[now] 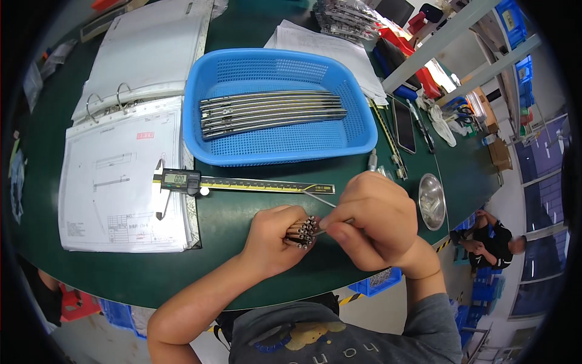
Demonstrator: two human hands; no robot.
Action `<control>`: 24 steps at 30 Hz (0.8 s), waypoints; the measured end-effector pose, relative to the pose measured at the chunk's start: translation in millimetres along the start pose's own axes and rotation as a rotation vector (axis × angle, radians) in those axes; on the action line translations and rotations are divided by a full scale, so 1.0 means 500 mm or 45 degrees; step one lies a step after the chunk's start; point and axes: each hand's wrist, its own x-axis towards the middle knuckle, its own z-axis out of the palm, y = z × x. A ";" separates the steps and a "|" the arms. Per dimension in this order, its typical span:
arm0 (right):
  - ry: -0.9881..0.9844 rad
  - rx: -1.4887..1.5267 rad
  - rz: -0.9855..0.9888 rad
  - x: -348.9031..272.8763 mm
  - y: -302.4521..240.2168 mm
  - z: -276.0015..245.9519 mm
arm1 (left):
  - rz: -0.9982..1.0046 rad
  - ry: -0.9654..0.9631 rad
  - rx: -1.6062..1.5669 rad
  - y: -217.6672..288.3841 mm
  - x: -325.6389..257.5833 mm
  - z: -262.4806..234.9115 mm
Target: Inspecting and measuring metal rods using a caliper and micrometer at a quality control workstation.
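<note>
Left hand [274, 235] grips tube bundle [303, 232]; right hand [373, 219] pinches thin rod [317, 199].

Left hand [270, 239] grips a bundle of metal tubes [303, 232]; right hand [373, 218] pokes a thin rod [319, 199] at their ends.

A workshop bench: digital caliper [182, 180], drawing binder [124, 151] (open), metal rods in a blue basket [200, 79].
</note>
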 end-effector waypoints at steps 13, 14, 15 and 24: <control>-0.076 -0.129 -0.071 -0.005 -0.005 0.005 | 0.022 -0.015 -0.051 -0.003 0.001 -0.002; -0.077 -0.128 -0.068 -0.006 -0.004 0.007 | 0.020 -0.016 -0.053 -0.001 0.002 -0.001; -0.032 -0.110 -0.099 -0.006 -0.003 0.011 | 0.022 -0.010 -0.049 0.001 0.002 0.000; 0.018 -0.098 -0.089 0.008 0.007 0.010 | 0.042 0.034 -0.016 -0.010 -0.003 0.004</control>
